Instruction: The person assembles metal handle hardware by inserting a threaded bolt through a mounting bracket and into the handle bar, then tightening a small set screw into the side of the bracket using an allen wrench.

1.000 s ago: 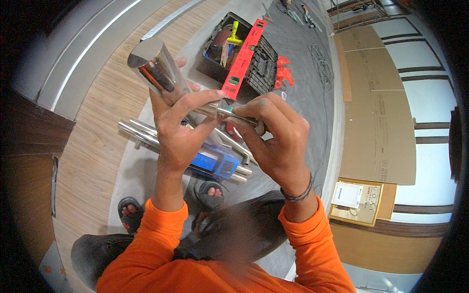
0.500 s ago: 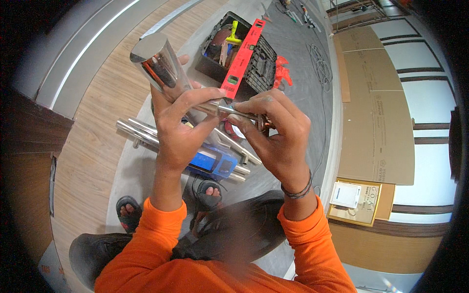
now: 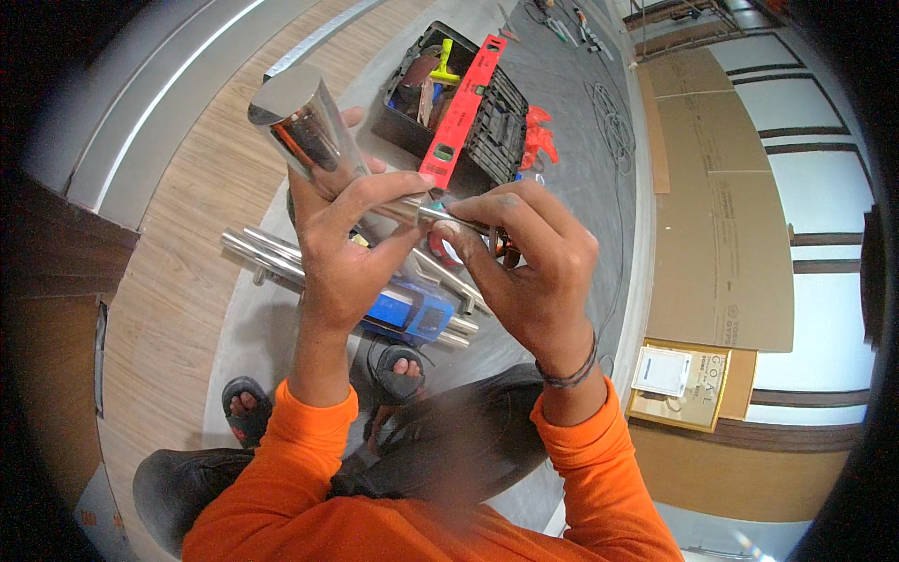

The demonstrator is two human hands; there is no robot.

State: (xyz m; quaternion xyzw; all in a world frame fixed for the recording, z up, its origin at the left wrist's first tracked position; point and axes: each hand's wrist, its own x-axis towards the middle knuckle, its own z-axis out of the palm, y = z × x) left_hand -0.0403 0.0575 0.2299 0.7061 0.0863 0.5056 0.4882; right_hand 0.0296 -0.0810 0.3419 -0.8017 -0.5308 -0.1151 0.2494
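Tilted across my palm is a shiny chrome fitting (image 3: 314, 131), a wide flat-ended cylinder narrowing to a slim stem (image 3: 407, 208). My left hand (image 3: 342, 248) is closed round it, with index finger and thumb by the stem. At the stem's free end, my right hand (image 3: 538, 267) pinches a thin metal piece (image 3: 466, 221) between thumb and fingers. Its exact kind is partly hidden by the fingers. Below my hands, polished metal bar handles (image 3: 267, 253) lie on the floor beside a blue plastic case (image 3: 426, 318). A red ring-shaped item (image 3: 438, 248) shows between my hands.
Ahead stands an open black toolbox (image 3: 398, 131) with a red spirit level (image 3: 464, 117) across it and a yellow-green tool (image 3: 445, 66). Red gloves (image 3: 537, 136) and a coiled cable (image 3: 611, 122) lie further right. Cardboard sheets (image 3: 716, 215) line the right side.
My right thumb and fingers have shifted slightly along the thin metal piece, and that hand has turned a little. My left hand keeps its hold on the chrome fitting.
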